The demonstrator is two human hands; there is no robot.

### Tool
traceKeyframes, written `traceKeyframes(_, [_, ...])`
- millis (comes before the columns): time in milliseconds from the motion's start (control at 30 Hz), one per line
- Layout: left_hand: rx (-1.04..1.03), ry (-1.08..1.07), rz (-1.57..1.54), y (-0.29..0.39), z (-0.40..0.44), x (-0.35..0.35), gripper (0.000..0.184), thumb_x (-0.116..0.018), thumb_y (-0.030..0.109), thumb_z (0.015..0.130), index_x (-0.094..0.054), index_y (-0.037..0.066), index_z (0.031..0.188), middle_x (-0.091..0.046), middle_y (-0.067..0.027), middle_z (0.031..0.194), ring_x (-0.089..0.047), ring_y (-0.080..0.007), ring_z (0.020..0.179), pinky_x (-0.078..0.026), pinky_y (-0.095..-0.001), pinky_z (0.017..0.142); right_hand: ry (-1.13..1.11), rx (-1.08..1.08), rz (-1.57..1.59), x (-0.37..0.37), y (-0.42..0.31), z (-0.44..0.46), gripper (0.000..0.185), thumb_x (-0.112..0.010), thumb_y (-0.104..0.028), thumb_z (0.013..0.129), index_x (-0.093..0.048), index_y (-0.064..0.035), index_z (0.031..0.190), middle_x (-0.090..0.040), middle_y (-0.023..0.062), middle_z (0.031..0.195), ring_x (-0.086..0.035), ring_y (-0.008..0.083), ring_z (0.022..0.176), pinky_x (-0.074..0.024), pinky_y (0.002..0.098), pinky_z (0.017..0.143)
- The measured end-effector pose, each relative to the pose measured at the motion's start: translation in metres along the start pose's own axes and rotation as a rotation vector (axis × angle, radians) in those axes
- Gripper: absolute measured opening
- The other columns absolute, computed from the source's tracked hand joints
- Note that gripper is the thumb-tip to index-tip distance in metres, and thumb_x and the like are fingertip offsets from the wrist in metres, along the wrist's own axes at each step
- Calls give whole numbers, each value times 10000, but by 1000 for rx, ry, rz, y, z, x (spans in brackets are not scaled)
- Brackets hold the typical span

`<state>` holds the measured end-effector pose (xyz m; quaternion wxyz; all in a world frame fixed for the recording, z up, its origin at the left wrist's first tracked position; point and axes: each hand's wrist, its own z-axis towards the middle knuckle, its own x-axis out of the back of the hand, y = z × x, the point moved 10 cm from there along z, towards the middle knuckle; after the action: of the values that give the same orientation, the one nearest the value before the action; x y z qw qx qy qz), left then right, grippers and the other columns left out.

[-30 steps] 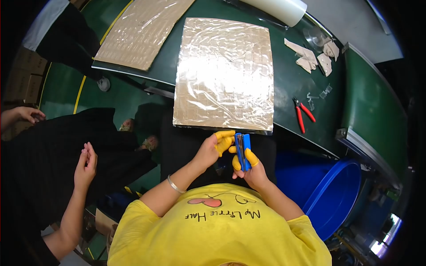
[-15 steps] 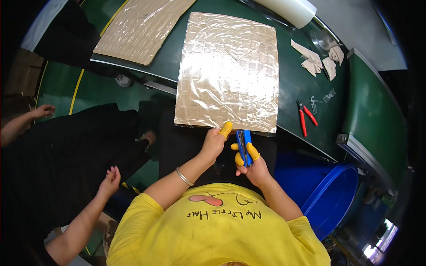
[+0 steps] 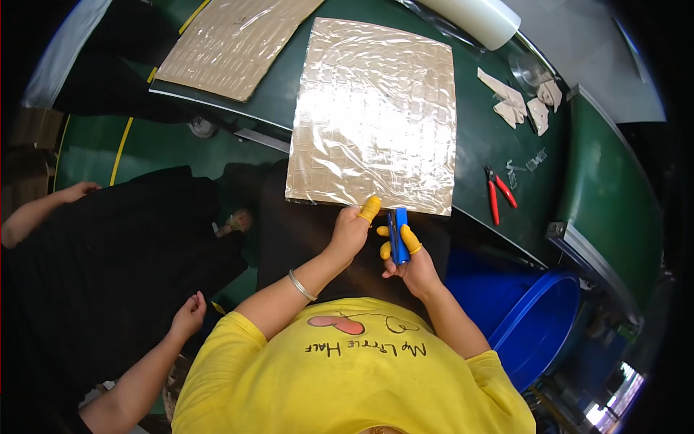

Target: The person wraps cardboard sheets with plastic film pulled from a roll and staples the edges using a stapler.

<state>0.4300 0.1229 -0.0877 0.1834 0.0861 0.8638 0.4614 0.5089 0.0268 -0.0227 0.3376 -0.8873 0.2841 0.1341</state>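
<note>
A flat cardboard sheet wrapped in clear shiny film (image 3: 372,123) lies on the green table, its near edge reaching past the table's front. My left hand (image 3: 351,233) grips that near edge, with the yellow-covered thumb on top and the other fingers hidden beneath. In my right hand (image 3: 416,266) is a blue stapler (image 3: 399,237), its front end at the sheet's near edge, just right of my left thumb. Yellow finger covers show on several of my right fingers, which are closed round the stapler. Whether the stapler's jaws touch the sheet, I cannot tell.
Another film-wrapped sheet (image 3: 235,47) lies at the back left. Red-handled cutters (image 3: 499,195), plastic scraps (image 3: 524,170) and crumpled beige pieces (image 3: 510,101) are to the right, below a film roll (image 3: 473,18). A blue bin (image 3: 538,325) stands lower right. A co-worker's hand (image 3: 189,315) is at left.
My right hand has tilted the stapler slightly and moved it a little up toward the sheet's edge. My left hand keeps its grip. The co-worker's nearer hand has moved down and its fingers have curled.
</note>
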Motion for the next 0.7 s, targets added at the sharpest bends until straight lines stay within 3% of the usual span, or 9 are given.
traceKeyframes(67, [-80, 14, -62, 13, -3, -2, 463, -589, 372, 932, -560, 18, 634, -424, 55, 552, -348, -55, 532, -291, -273, 472, 17, -8, -31, -1, 0, 0, 564, -384, -496, 983, -486, -42, 1302, -574, 40, 796, -511, 86, 544, -526, 264, 552])
traceKeyframes(200, [-26, -7, -7, 6, -1, 1, 469, -593, 359, 930, -559, 1, 629, -419, 47, 534, -351, -57, 528, -297, -281, 465, 40, 50, -37, -1, -9, -1, 561, -381, -485, 987, -476, -38, 1313, -577, 48, 793, -514, 84, 540, -533, 263, 550])
traceKeyframes(267, [-113, -1, 65, 12, -1, 1, 472, -592, 344, 929, -552, -18, 629, -423, 30, 528, -356, -59, 532, -305, -290, 463, 29, 52, -38, -2, -11, 2, 558, -380, -481, 989, -481, -32, 1305, -579, 51, 793, -517, 85, 544, -537, 265, 554])
traceKeyframes(500, [-124, 19, 117, 28, -10, 1, 450, -588, 298, 928, -540, -40, 635, -445, 6, 534, -374, -73, 544, -328, -320, 475, -14, 58, 90, -4, -5, 7, 547, -396, -474, 983, -497, -25, 1279, -597, 79, 831, -534, 111, 571, -533, 273, 575])
traceKeyframes(700, [-105, 45, 21, -2, 2, 4, 412, -571, 267, 936, -565, -28, 649, -460, 5, 542, -383, -79, 559, -333, -317, 490, 30, 101, 105, -1, -5, 10, 510, -390, -446, 986, -511, -29, 1254, -592, 77, 814, -519, 129, 566, -508, 285, 577])
